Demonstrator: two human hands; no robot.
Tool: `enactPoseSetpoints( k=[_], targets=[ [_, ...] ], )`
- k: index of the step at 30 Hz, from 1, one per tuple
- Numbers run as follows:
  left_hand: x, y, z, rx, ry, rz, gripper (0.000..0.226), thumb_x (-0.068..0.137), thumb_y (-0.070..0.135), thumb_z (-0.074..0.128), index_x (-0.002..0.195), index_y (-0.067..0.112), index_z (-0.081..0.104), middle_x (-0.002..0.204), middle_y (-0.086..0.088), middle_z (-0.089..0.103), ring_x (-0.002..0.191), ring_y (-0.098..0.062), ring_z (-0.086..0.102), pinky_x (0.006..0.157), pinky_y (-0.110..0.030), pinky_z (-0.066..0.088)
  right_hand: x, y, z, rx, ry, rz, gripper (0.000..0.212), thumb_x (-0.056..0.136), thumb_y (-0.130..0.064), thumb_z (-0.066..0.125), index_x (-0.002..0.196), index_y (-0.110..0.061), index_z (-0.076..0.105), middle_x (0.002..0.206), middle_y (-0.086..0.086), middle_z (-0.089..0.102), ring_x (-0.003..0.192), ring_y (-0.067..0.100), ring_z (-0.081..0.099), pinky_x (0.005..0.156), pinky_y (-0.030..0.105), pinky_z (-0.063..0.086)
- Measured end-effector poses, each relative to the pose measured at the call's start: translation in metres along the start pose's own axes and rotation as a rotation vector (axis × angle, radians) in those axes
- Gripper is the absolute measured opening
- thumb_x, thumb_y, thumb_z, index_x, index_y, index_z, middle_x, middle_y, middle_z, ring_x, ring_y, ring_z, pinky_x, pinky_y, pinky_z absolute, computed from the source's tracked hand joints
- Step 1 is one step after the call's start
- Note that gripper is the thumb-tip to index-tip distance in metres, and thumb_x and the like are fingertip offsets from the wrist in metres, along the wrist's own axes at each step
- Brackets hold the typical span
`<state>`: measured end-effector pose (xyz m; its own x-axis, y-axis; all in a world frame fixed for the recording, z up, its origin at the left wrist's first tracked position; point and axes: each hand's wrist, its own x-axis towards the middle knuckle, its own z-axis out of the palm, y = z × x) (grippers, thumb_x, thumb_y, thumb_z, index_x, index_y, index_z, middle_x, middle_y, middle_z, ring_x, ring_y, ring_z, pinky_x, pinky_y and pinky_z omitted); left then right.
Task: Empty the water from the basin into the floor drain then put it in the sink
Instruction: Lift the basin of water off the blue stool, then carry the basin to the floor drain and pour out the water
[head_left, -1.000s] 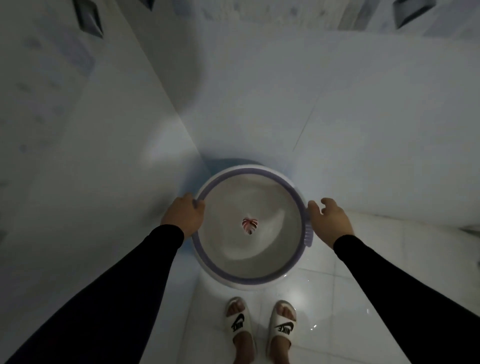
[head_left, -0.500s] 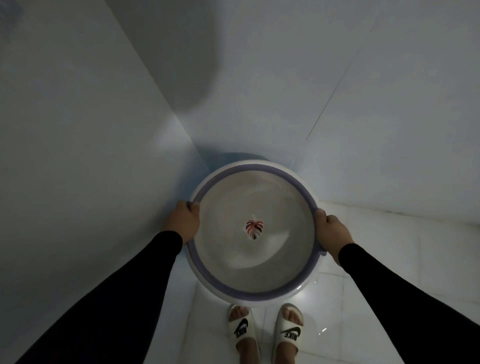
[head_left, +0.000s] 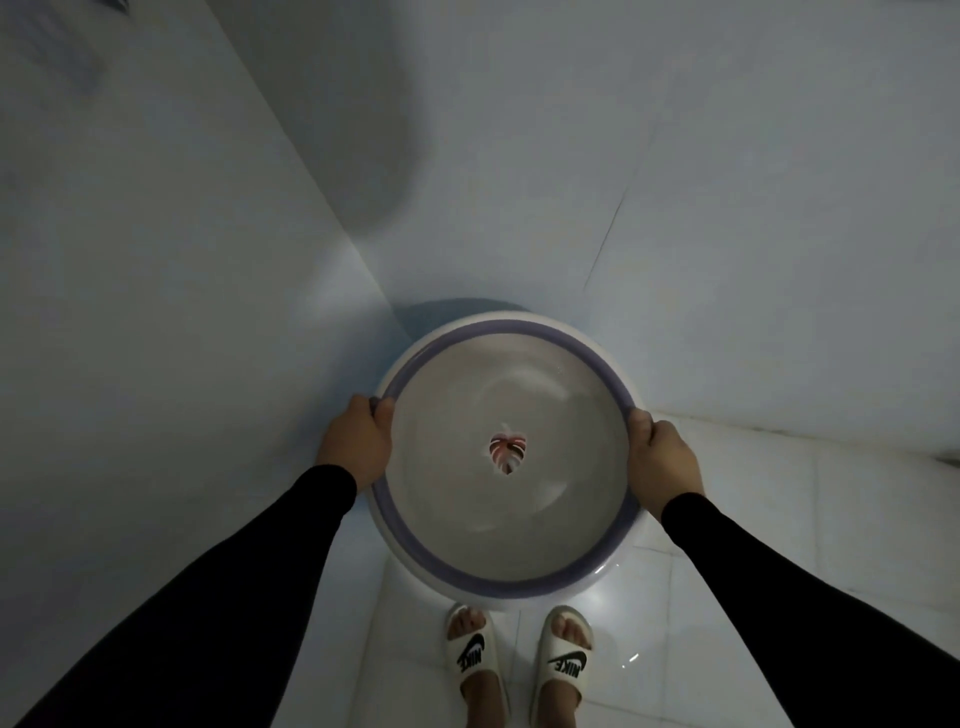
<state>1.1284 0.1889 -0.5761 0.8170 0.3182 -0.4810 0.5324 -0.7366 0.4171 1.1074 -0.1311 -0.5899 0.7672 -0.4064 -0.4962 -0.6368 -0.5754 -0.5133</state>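
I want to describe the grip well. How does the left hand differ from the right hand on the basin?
The left hand holds the basin at its left rim, near the wall corner; the right hand holds the right rim, over the tiled floor. The left hand sits slightly higher in the picture than the right hand. Both are closed on the purple rim, with black sleeves.

Both hands grip basin rim — w/ water inside.
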Motion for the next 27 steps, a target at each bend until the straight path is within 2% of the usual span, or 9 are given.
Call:
enactPoseSetpoints(
  k=[7, 12, 16, 19, 24, 27],
  targets=[
    [-0.047, 0.043, -0.043, 0.008, 0.041, 0.089, 0.041, 0.100, 0.043, 0.038, 0.101, 0.005, 0.054, 0.109, -0.029, 0.064, 0.102, -0.042, 0.060, 0.079, -0.037, 0.041, -0.037, -0.013, -0.061, -0.013, 0.048, -0.050, 0.058, 0.098, -0.045, 0.024, 0.103, 0.004, 0.053, 0.111, 0.029, 0.060, 0.102, 0.041, 0.056, 0.075, 0.035, 0.036],
    [-0.086, 0.091, -0.083, -0.005, 0.088, 0.173, 0.036, 0.099, 0.043, 0.038, 0.096, 0.009, 0.051, 0.109, -0.030, 0.064, 0.104, -0.044, 0.059, 0.077, -0.036, 0.039, -0.066, -0.029, -0.125, -0.024, 0.119, -0.107, 0.057, 0.098, -0.044, 0.024, 0.100, 0.005, 0.053, 0.108, 0.030, 0.061, 0.100, 0.042, 0.057, 0.076, 0.036, 0.039],
    [-0.117, 0.132, -0.113, -0.036, 0.094, 0.220, 0.039, 0.099, 0.047, 0.037, 0.096, 0.011, 0.051, 0.111, -0.026, 0.065, 0.102, -0.040, 0.060, 0.074, -0.030, 0.035, -0.087, -0.037, -0.178, -0.011, 0.145, -0.125, 0.055, 0.099, -0.043, 0.023, 0.103, 0.004, 0.053, 0.109, 0.028, 0.061, 0.100, 0.040, 0.057, 0.071, 0.031, 0.031],
    [-0.139, 0.163, -0.131, -0.054, 0.117, 0.274, 0.044, 0.099, 0.046, 0.038, 0.101, 0.006, 0.058, 0.109, -0.024, 0.066, 0.101, -0.038, 0.061, 0.074, -0.029, 0.035, -0.102, -0.041, -0.215, 0.046, 0.217, -0.116, 0.056, 0.098, -0.043, 0.025, 0.100, 0.004, 0.055, 0.108, 0.027, 0.061, 0.099, 0.039, 0.057, 0.070, 0.031, 0.030],
    [-0.175, 0.217, -0.150, -0.063, 0.096, 0.409, 0.043, 0.099, 0.042, 0.040, 0.096, 0.005, 0.062, 0.105, -0.022, 0.068, 0.097, -0.037, 0.062, 0.074, -0.030, 0.038, -0.133, -0.035, -0.278, 0.083, 0.342, -0.102, 0.057, 0.098, -0.044, 0.027, 0.099, 0.004, 0.058, 0.106, 0.027, 0.063, 0.100, 0.039, 0.058, 0.074, 0.033, 0.037],
    [-0.194, 0.248, -0.153, -0.051, 0.092, 0.487, 0.040, 0.098, 0.041, 0.041, 0.085, 0.007, 0.059, 0.100, -0.023, 0.069, 0.092, -0.037, 0.063, 0.073, -0.031, 0.039, -0.151, -0.024, -0.310, 0.092, 0.418, -0.066, 0.057, 0.097, -0.045, 0.027, 0.096, 0.002, 0.059, 0.104, 0.025, 0.065, 0.098, 0.038, 0.059, 0.070, 0.031, 0.033]
  ],
)
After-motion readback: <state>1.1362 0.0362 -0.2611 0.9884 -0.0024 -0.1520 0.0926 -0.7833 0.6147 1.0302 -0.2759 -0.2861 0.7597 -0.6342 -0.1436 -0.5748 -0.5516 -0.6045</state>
